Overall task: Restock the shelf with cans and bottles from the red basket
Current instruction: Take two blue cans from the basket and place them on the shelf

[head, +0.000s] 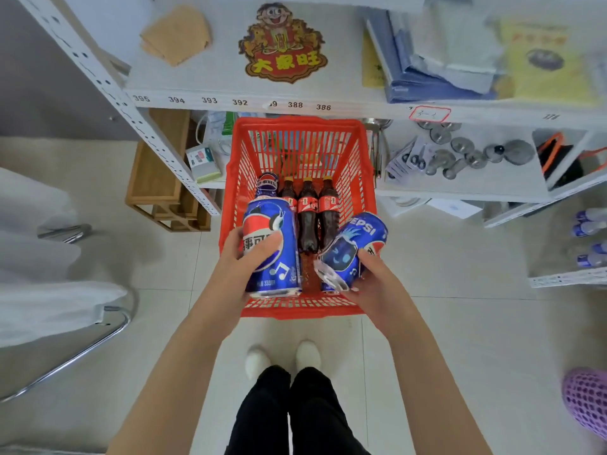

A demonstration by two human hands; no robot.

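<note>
1. Two cans are already in the grip. The left hand (249, 257) is wrapped around an upright blue can (272, 247), thumb across its label. The right hand (377, 287) cups a second blue can (351, 251) from below, and that one is tilted, its silver end facing the camera.
2. Both cans sit above the near end of the red basket (302, 307), which stands on the floor against the shelf.
3. Left in the basket are three dark bottles (308, 215) with red labels, lying side by side with caps pointing away, and a third can (267, 183) beside them at the far left.
4. The numbered shelf board (230, 77) lies up and forward of both hands, with bare space on its left half. My guess is the left hand is nearer that space, and its can needs no turning, whereas the tilted one must be righted first.
</note>
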